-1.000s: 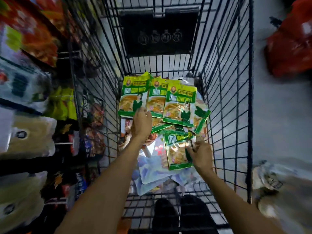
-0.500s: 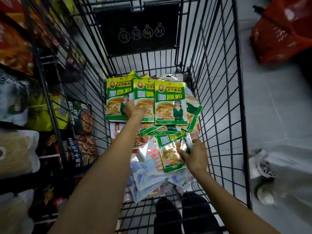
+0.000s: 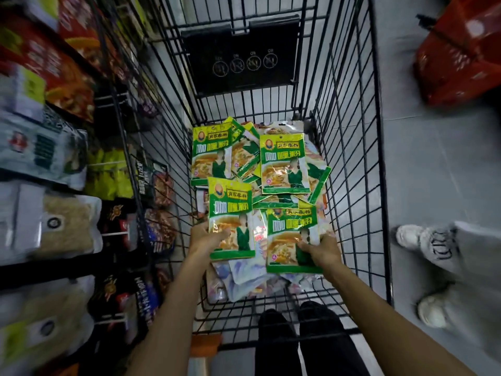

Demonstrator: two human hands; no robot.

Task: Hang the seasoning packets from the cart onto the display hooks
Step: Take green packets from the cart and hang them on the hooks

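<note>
Fingers [image 3: 220, 236] grip two packets [image 3: 230, 210] [image 3: 291, 226], one per hand [image 3: 201, 238] [image 3: 324, 253].

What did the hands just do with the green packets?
The left hand gripped a green packet from the far row and pulled it back toward the person. The right hand kept holding a second packet; the pile stayed in the cart.

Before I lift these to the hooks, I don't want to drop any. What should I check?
1. Left hand grips left packet: ok.
2. Right hand grips right packet: ok.
3. Both packets face up, tops pointing away: ok.
4. Hang holes intact at packet tops: cannot tell.
5. A free spot on the display hooks: cannot tell, blurred.
</note>
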